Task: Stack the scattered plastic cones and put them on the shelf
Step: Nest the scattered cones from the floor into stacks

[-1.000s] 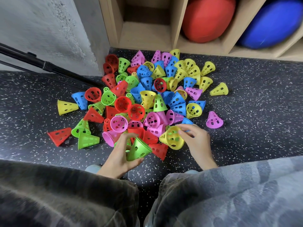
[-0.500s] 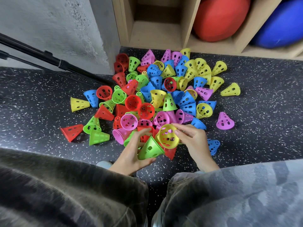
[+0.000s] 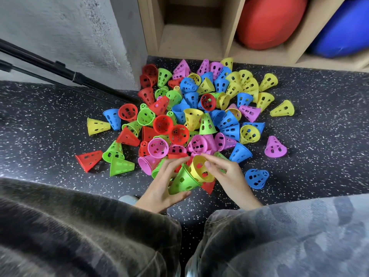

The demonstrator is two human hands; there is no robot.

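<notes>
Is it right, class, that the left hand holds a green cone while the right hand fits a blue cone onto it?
Not quite: the head view shows the cone at the right hand is yellow, not blue. The left hand does hold a green cone.

Far ahead of the hands we saw a red ball (image 3: pixel 267 21) wedged in one wooden compartment, and beside it, further right, a blue ball (image 3: pixel 343 31) in the next. Ahead and to the left of the hands a grey rough wall (image 3: pixel 65 37) rose, with two black poles (image 3: pixel 60 72) slanting across its foot. Under everything lay a dark speckled floor (image 3: pixel 319 120). Nearest us, below the hands, we saw camouflage-patterned trouser legs (image 3: pixel 279 236).
</notes>
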